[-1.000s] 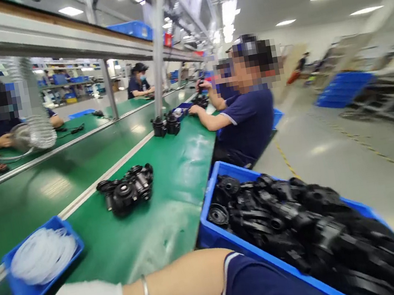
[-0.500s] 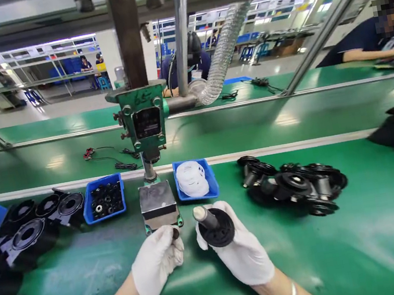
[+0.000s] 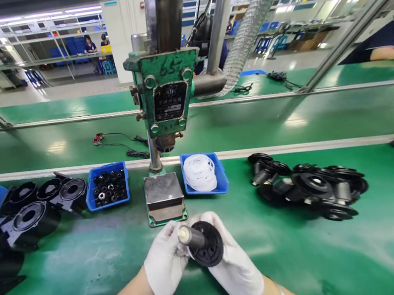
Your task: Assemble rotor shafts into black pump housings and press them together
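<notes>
Both my hands wear white gloves and meet low in the middle of the view, over the green bench. My right hand [image 3: 234, 267] grips a black disc-shaped part with a grey shaft [image 3: 202, 242], shaft pointing up and left. My left hand [image 3: 165, 263] touches the shaft's tip with its fingers; whether something small lies between them is hidden. Just beyond my hands stands the metal base block [image 3: 164, 197] of a green bench press [image 3: 167, 94].
A small blue bin of black rings [image 3: 107, 187] sits left of the press, a blue bin of white rings [image 3: 203, 172] right of it. Black housings [image 3: 23, 217] lie at left, a pile of black shaft parts [image 3: 309, 184] at right. A person's arm [image 3: 392, 52] rests far right.
The view swung from the row of workers and the blue crate to the press. Since half a second ago my left hand moved from the press base to the shaft tip.
</notes>
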`<action>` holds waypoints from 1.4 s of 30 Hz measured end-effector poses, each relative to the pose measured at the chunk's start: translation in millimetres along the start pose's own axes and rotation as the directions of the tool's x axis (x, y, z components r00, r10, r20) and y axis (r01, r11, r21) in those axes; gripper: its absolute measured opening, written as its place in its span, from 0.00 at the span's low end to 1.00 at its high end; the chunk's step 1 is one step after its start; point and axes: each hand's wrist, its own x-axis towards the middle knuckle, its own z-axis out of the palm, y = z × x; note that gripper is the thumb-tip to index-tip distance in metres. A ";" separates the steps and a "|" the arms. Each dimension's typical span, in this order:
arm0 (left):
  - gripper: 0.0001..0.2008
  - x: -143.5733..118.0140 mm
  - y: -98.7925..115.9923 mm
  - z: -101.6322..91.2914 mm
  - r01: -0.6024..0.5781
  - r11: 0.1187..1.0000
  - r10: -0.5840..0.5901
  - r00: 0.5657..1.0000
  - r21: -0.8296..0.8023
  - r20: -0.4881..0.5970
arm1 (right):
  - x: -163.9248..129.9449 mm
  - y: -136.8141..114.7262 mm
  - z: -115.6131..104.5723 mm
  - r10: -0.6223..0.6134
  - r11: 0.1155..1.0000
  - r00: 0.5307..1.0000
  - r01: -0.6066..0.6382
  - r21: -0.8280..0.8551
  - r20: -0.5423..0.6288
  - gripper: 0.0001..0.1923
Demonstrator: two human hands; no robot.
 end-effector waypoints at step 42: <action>0.06 -0.9 -59.3 48.8 -0.456 0.379 0.105 0.886 0.805 0.452 | 5.3 -62.4 -22.4 -0.411 0.852 0.792 0.510 0.118 -0.451 0.12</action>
